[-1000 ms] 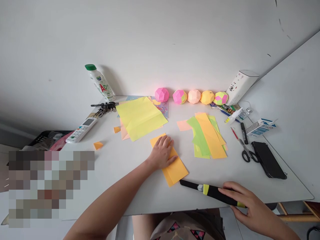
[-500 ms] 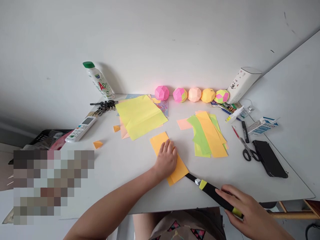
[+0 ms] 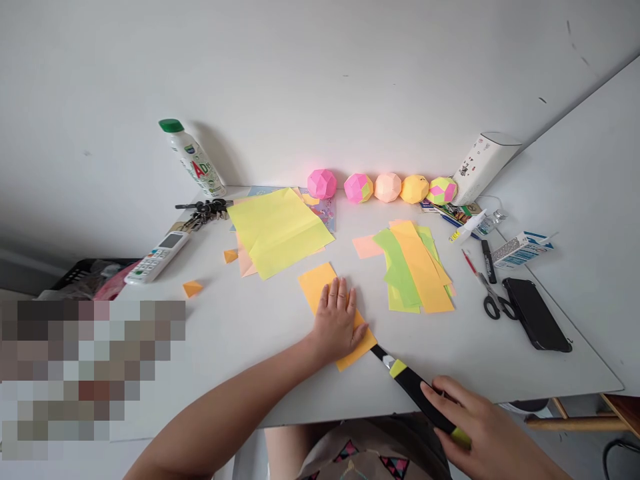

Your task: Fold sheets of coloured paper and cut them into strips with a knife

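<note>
My left hand [image 3: 337, 323] lies flat with fingers spread on a folded orange paper strip [image 3: 316, 279], pressing it against the table. In my right hand [image 3: 467, 410] is a black and yellow-green utility knife [image 3: 417, 387], gripped by its handle. Its dark blade reaches the strip's lower right end, and the tip is hidden at the paper. Right of the strip lies a loose pile of green and orange paper strips [image 3: 425, 267]. Up and to the left is a stack of larger sheets with a yellow-green sheet [image 3: 280, 233] on top.
Several faceted paper balls [image 3: 322, 184] line the wall. Scissors [image 3: 493, 303], a black phone [image 3: 537, 313] and a small box [image 3: 523, 249] lie at right. A bottle [image 3: 195, 160], keys [image 3: 205, 212], a remote control [image 3: 157, 257] and small orange paper pieces [image 3: 192, 288] are at left.
My left hand has flattened, its fingers and thumb spreading wider over the orange strip. The knife has shifted slightly left and up with my right hand. The view has moved a little.
</note>
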Demonstrator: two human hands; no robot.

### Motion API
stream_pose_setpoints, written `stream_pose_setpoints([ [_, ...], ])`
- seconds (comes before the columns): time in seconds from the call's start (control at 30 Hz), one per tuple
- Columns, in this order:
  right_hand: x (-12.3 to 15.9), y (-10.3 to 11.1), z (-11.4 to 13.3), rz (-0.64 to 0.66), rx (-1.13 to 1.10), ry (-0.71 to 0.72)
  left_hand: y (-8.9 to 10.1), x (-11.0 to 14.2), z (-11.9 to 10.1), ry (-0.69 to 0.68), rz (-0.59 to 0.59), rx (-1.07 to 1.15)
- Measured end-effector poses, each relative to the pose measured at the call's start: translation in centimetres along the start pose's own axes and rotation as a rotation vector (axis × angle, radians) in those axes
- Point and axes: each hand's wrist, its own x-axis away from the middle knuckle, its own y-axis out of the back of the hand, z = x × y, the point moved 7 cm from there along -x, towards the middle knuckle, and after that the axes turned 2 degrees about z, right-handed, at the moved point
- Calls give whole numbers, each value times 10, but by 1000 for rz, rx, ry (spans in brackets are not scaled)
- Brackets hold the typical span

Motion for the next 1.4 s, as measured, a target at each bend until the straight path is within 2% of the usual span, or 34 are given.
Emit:
stream_pose_setpoints([
  [0.4, -7, 4, 6, 19, 68, 1, 2, 0, 0, -7, 33, -59],
  [0.77, 4, 1, -8, 28, 107, -16, -1, 0, -1, -5, 46, -44],
  [1.1, -25, 3, -9, 8, 140, 27, 2, 0, -1, -16, 8, -53],
  [1.4, -33, 6, -12, -12, 111, 26, 2, 0, -1, -11, 19, -52],
])
